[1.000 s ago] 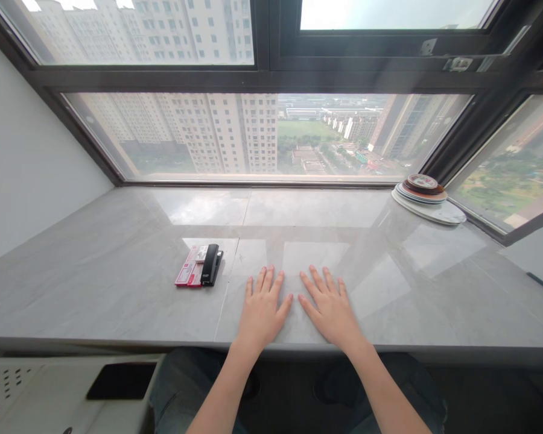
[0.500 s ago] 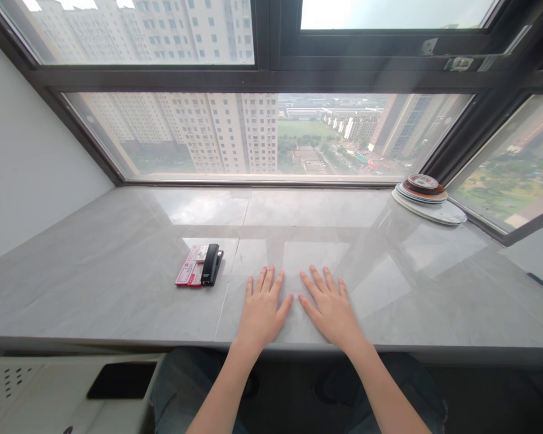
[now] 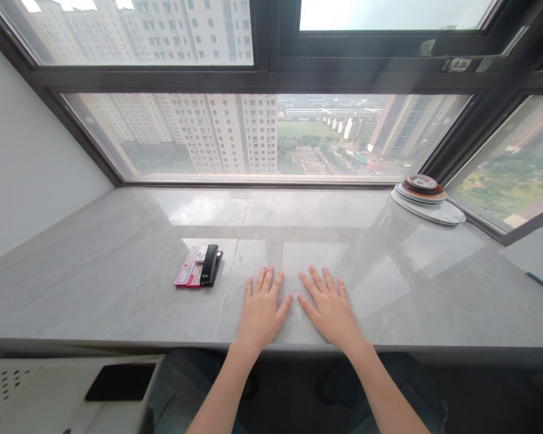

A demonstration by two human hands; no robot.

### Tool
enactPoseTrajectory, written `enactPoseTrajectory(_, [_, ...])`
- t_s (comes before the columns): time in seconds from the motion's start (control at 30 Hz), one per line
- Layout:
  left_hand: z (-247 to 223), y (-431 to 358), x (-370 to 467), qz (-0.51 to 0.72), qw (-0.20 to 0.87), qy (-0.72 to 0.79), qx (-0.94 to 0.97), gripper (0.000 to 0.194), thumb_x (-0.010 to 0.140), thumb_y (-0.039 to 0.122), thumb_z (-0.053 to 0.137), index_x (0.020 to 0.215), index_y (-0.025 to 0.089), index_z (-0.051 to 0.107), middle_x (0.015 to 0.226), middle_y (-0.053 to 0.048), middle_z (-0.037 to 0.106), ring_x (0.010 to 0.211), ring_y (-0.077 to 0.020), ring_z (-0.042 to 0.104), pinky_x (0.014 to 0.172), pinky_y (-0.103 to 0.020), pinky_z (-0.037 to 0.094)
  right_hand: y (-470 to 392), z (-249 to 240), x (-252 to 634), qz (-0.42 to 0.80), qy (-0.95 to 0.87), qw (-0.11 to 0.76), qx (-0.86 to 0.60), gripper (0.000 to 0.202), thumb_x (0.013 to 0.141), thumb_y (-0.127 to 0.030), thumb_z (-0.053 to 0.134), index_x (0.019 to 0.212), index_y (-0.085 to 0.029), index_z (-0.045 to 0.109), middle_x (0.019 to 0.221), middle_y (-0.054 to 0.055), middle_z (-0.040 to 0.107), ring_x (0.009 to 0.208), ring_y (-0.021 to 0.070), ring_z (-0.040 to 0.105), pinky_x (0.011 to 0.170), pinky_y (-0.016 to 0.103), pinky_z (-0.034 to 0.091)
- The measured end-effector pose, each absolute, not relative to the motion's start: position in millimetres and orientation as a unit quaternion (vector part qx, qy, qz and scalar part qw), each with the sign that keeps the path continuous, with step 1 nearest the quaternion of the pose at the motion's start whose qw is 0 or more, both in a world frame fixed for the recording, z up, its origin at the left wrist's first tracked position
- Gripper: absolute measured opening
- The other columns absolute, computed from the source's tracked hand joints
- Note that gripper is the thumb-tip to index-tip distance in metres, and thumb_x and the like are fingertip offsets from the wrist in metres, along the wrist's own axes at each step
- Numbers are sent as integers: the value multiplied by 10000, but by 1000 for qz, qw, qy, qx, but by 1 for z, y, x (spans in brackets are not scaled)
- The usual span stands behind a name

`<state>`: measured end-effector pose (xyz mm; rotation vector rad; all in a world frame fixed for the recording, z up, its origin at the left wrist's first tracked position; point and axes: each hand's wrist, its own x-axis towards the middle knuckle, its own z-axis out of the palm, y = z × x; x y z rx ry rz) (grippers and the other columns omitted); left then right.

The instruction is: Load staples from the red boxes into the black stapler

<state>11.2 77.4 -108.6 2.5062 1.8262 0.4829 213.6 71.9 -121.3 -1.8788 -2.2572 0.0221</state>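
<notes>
My left hand (image 3: 261, 310) lies flat on the grey marbled counter (image 3: 117, 301), fingers spread, holding nothing. Beside it, my right hand (image 3: 328, 307) rests palm down in the same way, also holding nothing; the two thumbs are a little apart. To the left of my left hand sits a black stapler (image 3: 210, 265). It touches some small red and white boxes (image 3: 187, 273) on its left side.
A stack of round plates or coasters (image 3: 423, 187) lies on a white marbled disc at the back right corner. Dark window frames (image 3: 271, 77) border the counter's back. A black phone-like slab (image 3: 120, 382) rests on a white surface at the lower left.
</notes>
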Motion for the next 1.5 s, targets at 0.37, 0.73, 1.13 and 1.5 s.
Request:
enactPoseTrajectory(0.37, [-110,78,11,163,1,576,801,569,1062,470,384,1608,318,342,1698,-51,282,1586,-290,202,1262,-588,212,71,-117,213,14,-764,95,-637,619,1054,-572,307,1646,-402,245,1733,-32,143,1598,337,80,1244,636,104])
enactPoseTrajectory(0.73, [-109,78,13,154,0,578,802,565,1063,475,375,1603,308,350,1702,-53,272,1591,-279,185,1265,-574,206,71,-117,213,17,-763,101,-639,615,1053,-563,313,1643,-398,258,1733,-30,143,1597,337,82,1245,635,93])
enactPoseTrajectory(1.13, [-108,78,12,154,4,577,802,563,1065,470,372,1602,303,350,1703,-56,270,1589,-277,194,1265,-573,209,71,-117,213,15,-762,102,-639,611,1055,-564,309,1642,-401,260,1732,-35,151,1597,336,86,1245,633,102])
enactPoseTrajectory(1.5, [-110,79,11,162,8,575,802,566,1061,465,383,1605,312,344,1702,-50,272,1589,-280,188,1266,-579,195,72,-117,213,17,-761,97,-642,611,1054,-563,313,1642,-409,254,1732,-44,144,1598,336,78,1246,635,97])
